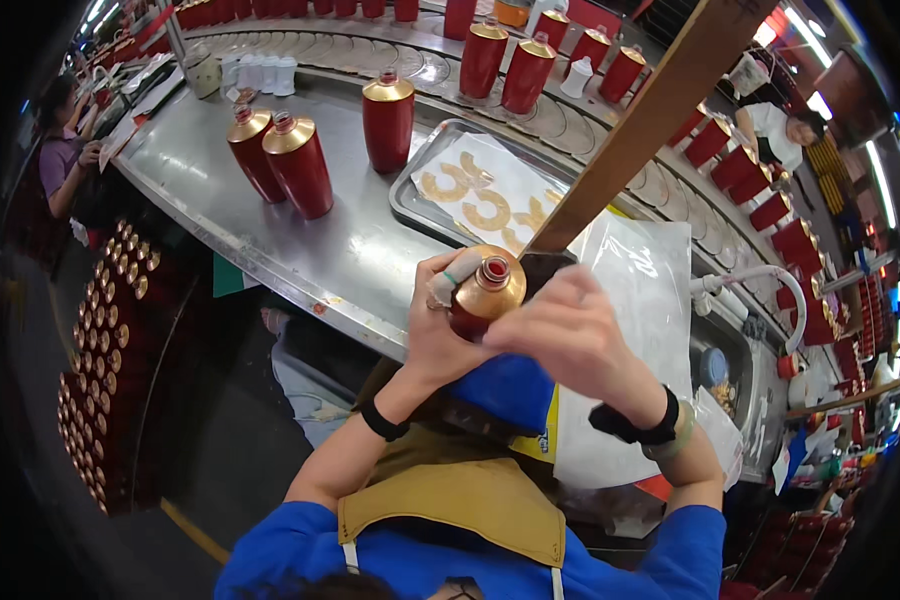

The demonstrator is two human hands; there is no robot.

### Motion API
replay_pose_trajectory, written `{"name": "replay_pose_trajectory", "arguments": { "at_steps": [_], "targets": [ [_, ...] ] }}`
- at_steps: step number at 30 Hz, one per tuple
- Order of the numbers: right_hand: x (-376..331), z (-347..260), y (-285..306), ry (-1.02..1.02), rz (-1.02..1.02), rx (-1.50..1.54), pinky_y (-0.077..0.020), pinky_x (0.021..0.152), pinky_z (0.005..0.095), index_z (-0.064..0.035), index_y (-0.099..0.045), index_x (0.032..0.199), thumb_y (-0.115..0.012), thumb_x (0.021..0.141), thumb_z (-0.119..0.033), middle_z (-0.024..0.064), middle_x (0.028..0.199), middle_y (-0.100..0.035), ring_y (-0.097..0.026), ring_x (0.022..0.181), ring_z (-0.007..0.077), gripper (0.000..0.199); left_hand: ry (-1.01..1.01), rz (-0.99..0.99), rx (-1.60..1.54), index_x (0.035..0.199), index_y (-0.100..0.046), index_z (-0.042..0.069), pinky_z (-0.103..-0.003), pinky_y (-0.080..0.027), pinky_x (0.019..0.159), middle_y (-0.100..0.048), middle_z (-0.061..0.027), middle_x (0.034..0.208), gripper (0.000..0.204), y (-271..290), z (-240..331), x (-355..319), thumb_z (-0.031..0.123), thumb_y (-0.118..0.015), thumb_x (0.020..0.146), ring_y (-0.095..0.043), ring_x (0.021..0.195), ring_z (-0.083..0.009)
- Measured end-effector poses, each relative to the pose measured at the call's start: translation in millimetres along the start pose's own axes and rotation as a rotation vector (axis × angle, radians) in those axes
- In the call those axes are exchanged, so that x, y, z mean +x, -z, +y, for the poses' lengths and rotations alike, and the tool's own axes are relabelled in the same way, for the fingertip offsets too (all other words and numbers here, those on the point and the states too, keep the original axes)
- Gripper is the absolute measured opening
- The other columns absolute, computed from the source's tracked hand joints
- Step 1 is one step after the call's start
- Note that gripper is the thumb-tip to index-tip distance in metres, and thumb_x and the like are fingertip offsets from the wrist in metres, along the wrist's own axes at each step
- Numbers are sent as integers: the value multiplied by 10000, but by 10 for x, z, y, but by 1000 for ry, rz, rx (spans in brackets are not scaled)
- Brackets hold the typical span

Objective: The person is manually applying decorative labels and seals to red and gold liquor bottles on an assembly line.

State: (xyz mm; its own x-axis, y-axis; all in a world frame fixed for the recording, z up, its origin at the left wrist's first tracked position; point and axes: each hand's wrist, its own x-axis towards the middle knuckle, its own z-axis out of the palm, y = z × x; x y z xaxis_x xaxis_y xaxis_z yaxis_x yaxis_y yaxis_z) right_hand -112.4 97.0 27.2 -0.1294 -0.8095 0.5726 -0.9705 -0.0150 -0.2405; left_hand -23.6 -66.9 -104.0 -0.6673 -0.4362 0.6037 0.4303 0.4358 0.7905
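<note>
My left hand [440, 325] is wrapped round a red bottle [492, 293] with a gold shoulder and an open neck, tilted toward me. Whitish wrapping covers one or more of its fingertips, which press on the gold shoulder. Against the bottle's right side is my right hand [568, 335]; motion smears its fingers, so what they hold, if anything, cannot be made out. Just beyond the bottle, a metal tray [402, 200] carries a white sheet [450, 170] with several curved gold pieces [490, 212] on it.
Three red bottles [300, 165] stand on the steel table [195, 150]. A slatted conveyor [410, 68] with more bottles curves behind. A wooden post [650, 120] rises beside the tray. White plastic sheeting [625, 350] lies at right, near a sink [735, 350]. Bottles crowd the floor at left; other people work nearby.
</note>
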Motion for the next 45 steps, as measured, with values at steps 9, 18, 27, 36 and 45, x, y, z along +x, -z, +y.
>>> {"name": "replay_pose_trajectory", "arguments": {
  "at_steps": [9,18,27,36,45],
  "targets": [
    [28,43,-7,-23,51,14,-490,821,337,-185,-767,915,-763,701,-76,-64,890,-749,-660,805,151,240,-2,52,112,1382,-539,48,-414,-517,1046,-511,-123,1294,849,-101,52,80,173,-981,669,-585,1219,-295],
    [-23,100,3,-22,22,54,-493,851,341,-189,-769,931,-759,758,-117,-67,898,-750,-673,845,151,188,22,-93,-123,1433,-517,35,-395,-493,1112,-434,-180,1534,908,45,13,83,163,-987,668,-530,1381,-288],
    [-10,124,-32,-55,13,93,-517,857,336,-184,-758,936,-752,737,-121,-60,911,-725,-661,860,174,208,47,-188,-176,1437,-489,35,-383,-517,1071,-464,-133,1440,894,132,7,127,91,-957,676,-560,1311,-282],
    [-15,148,-21,-48,53,106,-510,823,344,-192,-762,931,-743,744,-125,-65,925,-728,-657,837,167,200,65,-153,-124,1428,-521,68,-404,-519,1074,-493,-122,1336,909,82,-39,171,102,-963,635,-578,1247,-287],
    [-79,174,-94,-97,84,111,-498,832,367,-199,-772,929,-742,736,-141,-68,882,-721,-653,848,177,204,7,-89,-94,1386,-578,65,-392,-493,1055,-489,-128,1302,826,27,-39,160,127,-973,663,-544,1238,-280]
  ]
}}
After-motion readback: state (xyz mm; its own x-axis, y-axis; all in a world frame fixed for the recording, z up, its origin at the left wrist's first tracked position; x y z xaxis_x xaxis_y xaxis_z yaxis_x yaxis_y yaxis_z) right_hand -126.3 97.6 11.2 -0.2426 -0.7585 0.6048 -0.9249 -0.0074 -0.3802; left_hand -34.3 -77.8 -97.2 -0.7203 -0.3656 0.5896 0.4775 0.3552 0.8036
